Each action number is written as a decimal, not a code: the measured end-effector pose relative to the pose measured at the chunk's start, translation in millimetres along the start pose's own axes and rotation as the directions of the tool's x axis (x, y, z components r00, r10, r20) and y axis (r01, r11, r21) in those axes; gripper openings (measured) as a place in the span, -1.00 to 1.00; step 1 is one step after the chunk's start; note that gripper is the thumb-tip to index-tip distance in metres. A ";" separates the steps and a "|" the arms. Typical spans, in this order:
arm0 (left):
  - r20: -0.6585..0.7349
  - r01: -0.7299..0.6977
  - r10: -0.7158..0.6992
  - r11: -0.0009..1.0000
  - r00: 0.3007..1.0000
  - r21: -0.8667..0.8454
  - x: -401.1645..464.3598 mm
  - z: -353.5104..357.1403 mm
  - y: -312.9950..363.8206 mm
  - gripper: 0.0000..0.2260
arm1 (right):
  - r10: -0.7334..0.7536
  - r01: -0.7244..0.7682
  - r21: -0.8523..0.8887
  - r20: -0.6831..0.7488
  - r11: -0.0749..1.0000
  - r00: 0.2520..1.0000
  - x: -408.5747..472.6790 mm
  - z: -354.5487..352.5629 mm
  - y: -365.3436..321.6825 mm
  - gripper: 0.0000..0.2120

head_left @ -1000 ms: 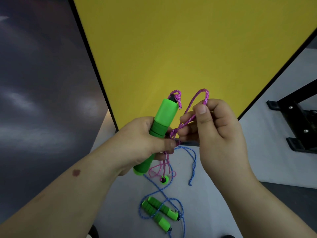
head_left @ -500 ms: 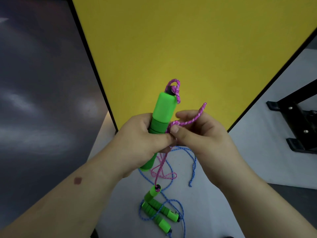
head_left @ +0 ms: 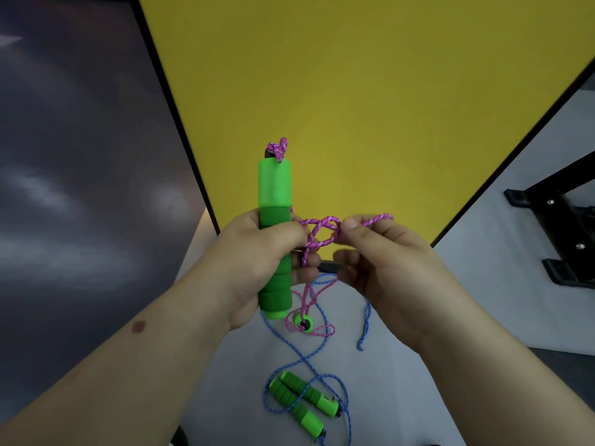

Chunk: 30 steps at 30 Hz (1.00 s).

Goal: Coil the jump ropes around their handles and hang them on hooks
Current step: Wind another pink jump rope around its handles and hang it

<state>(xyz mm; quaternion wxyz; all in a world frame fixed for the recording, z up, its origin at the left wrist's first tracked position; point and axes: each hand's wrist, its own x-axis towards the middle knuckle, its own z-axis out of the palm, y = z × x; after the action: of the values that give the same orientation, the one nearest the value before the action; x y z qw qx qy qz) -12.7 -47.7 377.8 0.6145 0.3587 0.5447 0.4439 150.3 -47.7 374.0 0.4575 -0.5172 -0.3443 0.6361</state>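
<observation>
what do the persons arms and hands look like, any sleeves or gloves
Both forearms are bare all the way to the frame edges, with no sleeves in view. The left hand and right hand wear no gloves, rings or watch. The left forearm has a small dark round mark. Fingernails are short and unpainted.

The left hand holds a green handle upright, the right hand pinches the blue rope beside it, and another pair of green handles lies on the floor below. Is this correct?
Not quite. In the head view the right hand pinches the pink rope, not the blue rope, which lies on the floor. The rest holds: the left hand holds the green handle upright, and another pair of green handles lies below.
</observation>
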 end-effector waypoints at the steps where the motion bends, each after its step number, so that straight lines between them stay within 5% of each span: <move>1: -0.018 -0.029 0.029 0.999 0.999 0.025 0.9 -0.8 -0.8 -0.89 | 0.015 -0.026 -0.120 -0.095 0.992 0.995 0.6 -2.3 0.7 -0.78; 4: -0.067 -0.144 0.163 0.962 0.984 0.231 2.6 -2.7 -4.6 -0.91 | -0.350 0.186 -0.482 -0.275 0.856 0.896 0.1 -8.0 7.4 -0.71; 6: -0.074 -0.156 0.189 0.935 0.979 0.319 0.2 -0.1 -3.2 -0.84 | -0.599 0.420 -0.670 -0.046 0.612 0.799 -4.7 -3.1 6.7 -0.82; 9: -0.067 -0.157 0.193 0.921 0.979 0.357 -1.2 3.1 -3.4 -0.85 | -0.607 0.544 -0.775 0.273 0.320 0.746 1.3 -5.3 13.5 -0.77; 12: -0.067 -0.164 0.200 0.921 0.978 0.353 0.3 2.1 -5.8 -0.88 | -0.634 0.544 -0.795 0.278 0.269 0.721 4.3 -8.8 15.0 -0.86; 14: -0.074 -0.145 0.179 0.932 0.981 0.331 1.9 0.0 -7.2 -0.92 | -0.687 0.536 -0.786 0.205 0.310 0.697 -0.2 -6.8 13.8 -0.91; 17: -0.074 -0.084 0.103 0.971 0.992 0.224 4.4 -3.1 -8.9 -0.92 | -0.566 0.484 -0.490 -0.022 0.725 0.824 -3.9 -4.1 6.6 -0.91; 20: -0.064 -0.034 0.041 0.994 0.997 0.105 5.1 -3.2 -8.2 -0.86 | -0.361 0.345 -0.171 -0.070 0.923 0.930 -2.8 -0.5 -1.1 -0.89; 22: -0.060 -0.040 0.045 0.995 0.997 0.092 6.0 -3.3 -8.3 -0.85 | -0.312 0.303 -0.148 -0.039 0.941 0.949 -2.1 -1.3 -1.1 -0.82; 26: -0.028 -0.070 0.076 0.981 0.997 0.182 6.7 -2.9 -9.9 -0.90 | -0.382 0.353 -0.522 0.056 0.777 0.923 -4.3 -6.1 -2.0 -0.79; 30: -0.022 -0.047 0.053 0.977 0.998 0.207 6.9 -0.8 -13.8 -0.89 | -0.408 0.385 -0.326 -0.004 0.863 0.913 -2.4 -6.1 -4.0 -0.80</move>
<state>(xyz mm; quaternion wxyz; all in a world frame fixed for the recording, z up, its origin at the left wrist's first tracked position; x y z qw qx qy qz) -11.2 -46.1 362.5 0.5553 0.4280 0.5867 0.4052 157.2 -48.8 377.0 0.5011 -0.5250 -0.5245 0.4452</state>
